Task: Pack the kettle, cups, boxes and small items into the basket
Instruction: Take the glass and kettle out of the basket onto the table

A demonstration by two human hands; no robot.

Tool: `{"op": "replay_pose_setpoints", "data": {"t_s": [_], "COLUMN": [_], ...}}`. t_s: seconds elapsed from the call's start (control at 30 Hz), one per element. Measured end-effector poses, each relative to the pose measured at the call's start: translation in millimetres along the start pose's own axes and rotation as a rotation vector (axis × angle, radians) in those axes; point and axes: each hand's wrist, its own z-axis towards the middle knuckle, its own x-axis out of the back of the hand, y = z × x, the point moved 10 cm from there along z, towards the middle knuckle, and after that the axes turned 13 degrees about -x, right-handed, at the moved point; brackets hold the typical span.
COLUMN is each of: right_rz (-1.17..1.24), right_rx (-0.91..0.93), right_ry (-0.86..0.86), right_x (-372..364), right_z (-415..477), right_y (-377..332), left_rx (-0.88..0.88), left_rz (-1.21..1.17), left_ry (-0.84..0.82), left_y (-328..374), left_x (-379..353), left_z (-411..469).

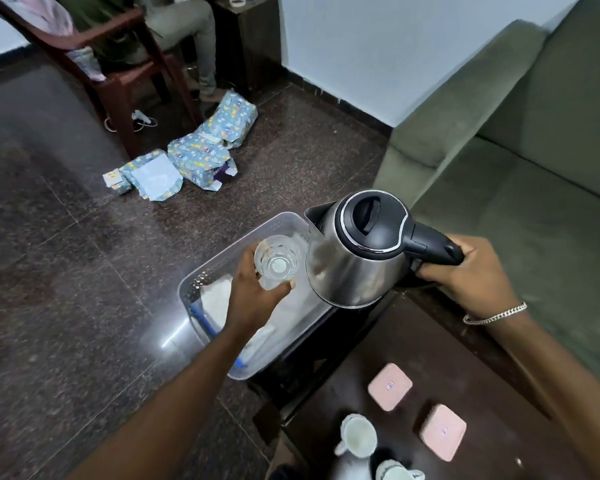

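Observation:
My right hand [471, 275] grips the black handle of a steel kettle [354, 258], held upright in the air over the right edge of the clear plastic basket [194, 282] on the floor. My left hand [253, 299] holds a clear glass [277, 261] above the basket's middle, just left of the kettle. White papers and a blue pen [205, 323] lie inside the basket. Two pink square boxes [389, 386] [442, 432] and two white cups [358, 435] [397, 472] sit on the dark wooden table [430, 341] at the lower right.
A green sofa [520, 161] stands to the right of the table. Patterned gift-wrapped packages [201, 157] lie on the dark stone floor beyond the basket. A wooden chair [118, 71] with a seated person's legs stands at the back left.

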Motion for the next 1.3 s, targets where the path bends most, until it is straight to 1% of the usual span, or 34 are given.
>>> {"op": "replay_pose_setpoints", "data": {"t_s": [0.1,0.27,0.43,0.53,0.67,0.77,0.93,1.13,1.3], "right_rz": [-0.028,-0.08,-0.153,-0.214,-0.308,-0.431,-0.554,-0.679,-0.779], "right_rx": [-0.026,-0.081,-0.144,-0.189,-0.234,-0.231,-0.28,-0.225,-0.171], "right_ry": [0.049,0.088,0.151,0.202,0.207,0.197,0.158,0.087,0.041], "right_x": [46,111,178,216,253,271,291,292,287], "right_z": [-23,-60,-107,-136,-171,-190,-212,-225,-229], "right_y": [3,28,65,91,121,140,173,196,211], "left_rx": [-0.033,-0.079,-0.127,-0.104,-0.114,-0.101,-0.072,-0.009,0.002], "left_rz": [0.006,-0.035,-0.103,-0.148,-0.166,-0.166,-0.17,-0.206,-0.193], "left_ry": [-0.09,-0.2,-0.368,-0.461,-0.559,-0.624,-0.686,-0.792,-0.848], "left_y": [27,56,83,91,100,103,97,77,65], "left_x": [-40,-104,-181,-225,-270,-297,-334,-377,-401], "left_z": [-13,-46,-99,-139,-190,-224,-276,-326,-350]}}
